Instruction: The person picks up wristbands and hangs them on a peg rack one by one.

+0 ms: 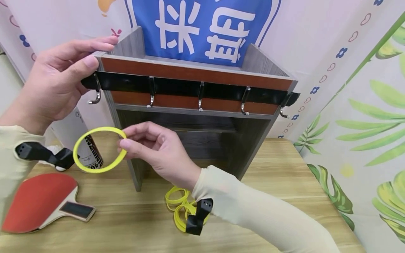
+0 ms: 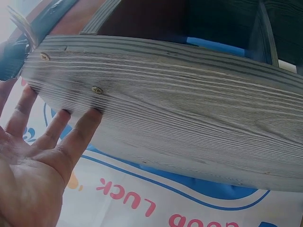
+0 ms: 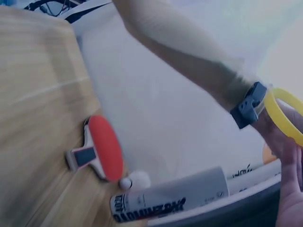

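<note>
Fingers (image 1: 142,128) and thumb of the right hand (image 1: 162,153) pinch the edge of a yellow ring (image 1: 100,170), with its opening turned towards the head camera. The ring is held clear of the tabletop (image 1: 126,218), below the leftmost of five metal hooks (image 1: 200,96) and apart from it. The left hand (image 1: 60,77) is at the upper left corner of a grey wooden cabinet (image 1: 196,72): its thumb touches the front edge, and its other fingers, straight and spread, meet the outer side panel near two screws.

Across the cabinet's red-brown front runs a black strip (image 1: 177,86) bearing the hooks. More yellow rings (image 1: 177,218) lie in an overlapping heap on the tabletop, in front of the cabinet; the right wrist camera (image 1: 199,218) hides part of them, so I cannot count them fairly. Through the held ring shows a can (image 1: 93,151) with black lettering, standing left of the cabinet. Nearer lies a red paddle (image 1: 47,200), its handle pointing right. Behind the cabinet hangs a blue banner (image 1: 202,37) with white characters.
</note>
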Motion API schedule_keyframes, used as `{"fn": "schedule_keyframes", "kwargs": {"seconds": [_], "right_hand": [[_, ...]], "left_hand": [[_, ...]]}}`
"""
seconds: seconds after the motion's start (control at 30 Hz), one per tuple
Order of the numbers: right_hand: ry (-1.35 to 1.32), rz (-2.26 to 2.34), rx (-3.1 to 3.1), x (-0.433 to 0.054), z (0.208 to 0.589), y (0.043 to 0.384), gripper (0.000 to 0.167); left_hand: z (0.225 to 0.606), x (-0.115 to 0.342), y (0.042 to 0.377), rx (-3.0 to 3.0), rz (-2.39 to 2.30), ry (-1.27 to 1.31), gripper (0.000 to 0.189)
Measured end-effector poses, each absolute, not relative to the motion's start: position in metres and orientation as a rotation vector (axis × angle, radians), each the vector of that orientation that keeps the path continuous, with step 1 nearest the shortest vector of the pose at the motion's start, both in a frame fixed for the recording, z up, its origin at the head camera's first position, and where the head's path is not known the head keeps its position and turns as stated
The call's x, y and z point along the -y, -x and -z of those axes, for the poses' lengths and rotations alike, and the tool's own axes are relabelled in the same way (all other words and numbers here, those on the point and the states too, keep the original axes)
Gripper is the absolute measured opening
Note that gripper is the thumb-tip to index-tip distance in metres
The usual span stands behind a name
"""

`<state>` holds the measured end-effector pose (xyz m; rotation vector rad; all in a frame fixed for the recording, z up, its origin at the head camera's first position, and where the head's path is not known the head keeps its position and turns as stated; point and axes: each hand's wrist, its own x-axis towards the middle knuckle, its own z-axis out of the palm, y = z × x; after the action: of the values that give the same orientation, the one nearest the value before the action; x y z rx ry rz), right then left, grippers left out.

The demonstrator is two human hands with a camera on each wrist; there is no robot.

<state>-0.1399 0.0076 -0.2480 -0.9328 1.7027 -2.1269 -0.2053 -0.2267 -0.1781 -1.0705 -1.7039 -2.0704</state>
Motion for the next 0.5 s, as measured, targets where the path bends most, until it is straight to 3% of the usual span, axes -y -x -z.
{"fn": "schedule_keyframes", "kwargs": {"seconds": [0.23,0.5], "right_hand": [[0.943,2.279,-1.582,0.006,0.238,0.137,0.027],[0.931,2.298,-1.593,0.008,0.23,0.141,0.03]], "left_hand": [[0.179,0.231,0.212,1.634,2.162,1.206,0.037],[0.179,0.228,0.207,1.668,2.106,1.115,0.036]]}}
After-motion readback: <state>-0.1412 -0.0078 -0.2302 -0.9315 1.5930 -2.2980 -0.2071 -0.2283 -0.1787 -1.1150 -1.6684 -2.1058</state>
